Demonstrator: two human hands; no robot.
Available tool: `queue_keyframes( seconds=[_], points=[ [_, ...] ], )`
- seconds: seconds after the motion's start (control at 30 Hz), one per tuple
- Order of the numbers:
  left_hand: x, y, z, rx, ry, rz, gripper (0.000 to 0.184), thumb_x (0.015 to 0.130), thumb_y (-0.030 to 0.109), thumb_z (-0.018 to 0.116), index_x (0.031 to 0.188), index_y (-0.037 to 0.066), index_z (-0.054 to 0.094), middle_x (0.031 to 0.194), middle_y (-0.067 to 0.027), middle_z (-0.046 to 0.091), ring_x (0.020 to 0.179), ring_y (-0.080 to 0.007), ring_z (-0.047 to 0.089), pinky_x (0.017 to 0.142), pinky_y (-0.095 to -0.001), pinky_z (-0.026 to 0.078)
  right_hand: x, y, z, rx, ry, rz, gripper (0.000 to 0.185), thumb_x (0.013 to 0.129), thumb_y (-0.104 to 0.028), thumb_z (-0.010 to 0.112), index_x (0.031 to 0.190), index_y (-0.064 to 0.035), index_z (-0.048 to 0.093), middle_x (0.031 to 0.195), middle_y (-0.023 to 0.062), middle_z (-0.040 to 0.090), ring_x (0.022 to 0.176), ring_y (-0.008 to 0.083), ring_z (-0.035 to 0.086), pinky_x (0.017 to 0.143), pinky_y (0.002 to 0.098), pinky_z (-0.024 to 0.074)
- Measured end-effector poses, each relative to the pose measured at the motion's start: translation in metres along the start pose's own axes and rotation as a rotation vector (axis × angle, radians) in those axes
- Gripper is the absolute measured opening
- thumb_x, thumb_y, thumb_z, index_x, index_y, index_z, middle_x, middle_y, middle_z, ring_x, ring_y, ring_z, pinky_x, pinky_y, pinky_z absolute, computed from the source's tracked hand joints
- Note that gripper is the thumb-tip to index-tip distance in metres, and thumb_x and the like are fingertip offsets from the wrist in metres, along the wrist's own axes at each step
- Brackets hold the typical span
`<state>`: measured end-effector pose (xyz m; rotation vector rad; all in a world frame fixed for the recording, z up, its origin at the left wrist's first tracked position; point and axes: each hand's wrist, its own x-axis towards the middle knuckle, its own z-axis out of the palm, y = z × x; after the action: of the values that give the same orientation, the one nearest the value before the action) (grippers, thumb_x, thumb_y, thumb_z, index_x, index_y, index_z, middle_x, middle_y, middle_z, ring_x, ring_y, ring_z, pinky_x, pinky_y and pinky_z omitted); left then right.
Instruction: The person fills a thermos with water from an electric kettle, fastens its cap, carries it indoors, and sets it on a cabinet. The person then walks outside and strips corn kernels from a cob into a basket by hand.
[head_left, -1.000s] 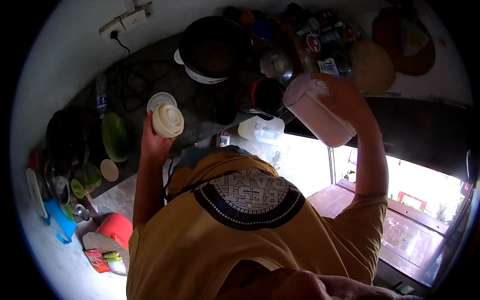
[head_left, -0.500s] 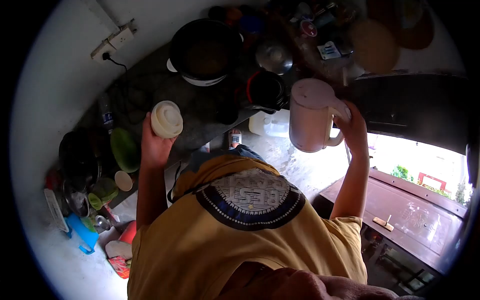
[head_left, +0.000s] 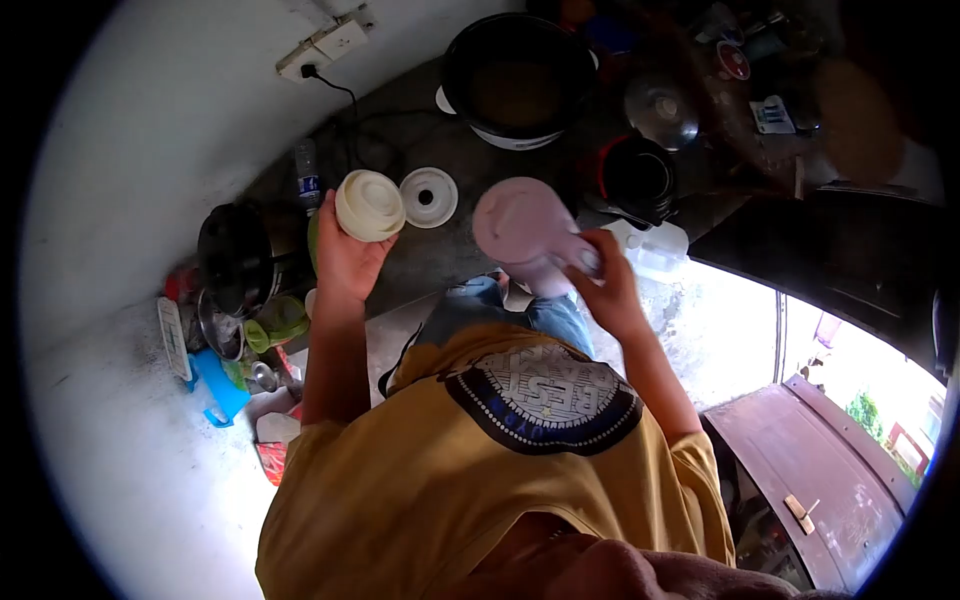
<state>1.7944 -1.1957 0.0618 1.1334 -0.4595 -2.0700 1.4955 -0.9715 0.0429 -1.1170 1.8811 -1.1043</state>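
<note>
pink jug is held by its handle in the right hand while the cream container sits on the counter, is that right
Not quite: the cream container is in the left hand, not set down, as the head view shows. The pink jug is indeed held by its handle in the right hand.

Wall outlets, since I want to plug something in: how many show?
2, side by side on the wall: one bare outlet, another outlet with a black plug; shadows may hide more.
</note>
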Motion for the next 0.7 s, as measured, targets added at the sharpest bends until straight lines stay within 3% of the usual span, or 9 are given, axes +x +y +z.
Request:
queue_keyframes(
  seconds=[0.03,0.07,0.13,0.27,0.4,0.53,0.6,0.67,0.7],
  points=[
    [-0.003,-0.002,-0.005,-0.003,0.026,-0.016,0.050,0.105,0.055,0.043,0.135,0.018,0.059,0.135,-0.0042,0.063,0.125,-0.0236,0.059,0.102,-0.0453,0.048,0.007,0.012,0.023,0.063,0.002,-0.007,0.047,0.082,-0.002,0.074,0.126,-0.0037,0.055,0.106,0.0172,0.067,0.099,0.0271,0.067,0.086,0.0353,0.0527],
    [-0.008,-0.004,-0.006,0.008,0.046,-0.019,0.050,0.105,0.055,0.042,0.135,0.018,0.058,0.136,-0.0043,0.062,0.126,-0.0237,0.059,0.104,-0.0454,0.047,0.014,0.024,0.045,0.126,0.005,-0.015,0.048,0.083,-0.002,0.072,0.127,-0.0045,0.054,0.106,0.0146,0.066,0.095,0.0228,0.065,0.085,0.0335,0.0523],
    [-0.018,-0.009,-0.005,0.029,0.077,-0.031,0.051,0.106,0.055,0.041,0.137,0.018,0.057,0.137,-0.0043,0.062,0.128,-0.0237,0.058,0.106,-0.0457,0.045,0.025,0.058,0.088,0.160,0.074,0.057,0.045,0.084,-0.003,0.070,0.126,-0.0063,0.054,0.104,0.0132,0.066,0.094,0.0229,0.065,0.084,0.0334,0.0521],
    [-0.028,-0.016,-0.022,0.052,-0.070,-0.040,0.052,0.107,0.053,0.038,0.138,0.015,0.056,0.138,-0.0050,0.061,0.129,-0.0231,0.057,0.109,-0.0460,0.043,0.047,0.082,0.131,0.260,0.177,0.152,0.042,0.086,-0.004,0.068,0.124,-0.0077,0.052,0.103,0.0171,0.066,0.093,0.0269,0.067,0.080,0.0365,0.0529],
    [-0.035,-0.022,-0.026,0.023,-0.076,-0.060,0.053,0.108,0.053,0.036,0.138,0.015,0.056,0.139,-0.0052,0.060,0.129,-0.0233,0.057,0.109,-0.0464,0.044,0.063,0.127,0.177,0.187,0.324,-0.081,0.045,0.086,-0.004,0.070,0.126,-0.0064,0.048,0.102,0.0195,0.065,0.089,0.0357,0.067,0.079,0.0397,0.0545],
    [-0.036,-0.033,-0.011,0.066,-0.145,-0.143,0.053,0.108,0.054,0.035,0.139,0.017,0.056,0.139,-0.0043,0.060,0.128,-0.0225,0.057,0.106,-0.0461,0.044,0.064,0.166,0.204,0.144,0.291,-0.040,0.053,0.078,-0.005,0.075,0.124,-0.0051,0.050,0.117,0.0218,0.059,0.112,0.0434,0.057,0.095,0.0482,0.0470],
    [-0.035,-0.040,0.006,0.127,-0.157,-0.193,0.050,0.107,0.055,0.038,0.137,0.021,0.057,0.137,-0.0029,0.061,0.125,-0.0214,0.058,0.102,-0.0440,0.045,0.059,0.156,0.190,0.114,0.216,-0.029,0.059,0.074,-0.007,0.079,0.126,-0.0073,0.051,0.122,0.0188,0.058,0.119,0.0409,0.054,0.101,0.0484,0.0442],
    [-0.022,-0.054,0.012,0.099,-0.218,-0.214,0.054,0.106,0.052,0.042,0.142,0.013,0.054,0.141,-0.0062,0.058,0.131,-0.0233,0.054,0.109,-0.0446,0.041,0.057,0.152,0.179,0.151,0.163,-0.015,0.062,0.073,-0.007,0.080,0.128,-0.0075,0.050,0.124,0.0179,0.057,0.120,0.0401,0.054,0.102,0.0478,0.0436],
    [-0.014,-0.065,0.022,0.130,-0.248,-0.192,0.055,0.106,0.050,0.045,0.143,0.011,0.052,0.142,-0.0070,0.058,0.132,-0.0233,0.053,0.112,-0.0433,0.039,0.053,0.147,0.166,0.094,0.192,-0.150,0.067,0.074,-0.009,0.080,0.133,-0.0066,0.049,0.129,0.0178,0.055,0.122,0.0398,0.052,0.105,0.0469,0.0429]
  ],
)
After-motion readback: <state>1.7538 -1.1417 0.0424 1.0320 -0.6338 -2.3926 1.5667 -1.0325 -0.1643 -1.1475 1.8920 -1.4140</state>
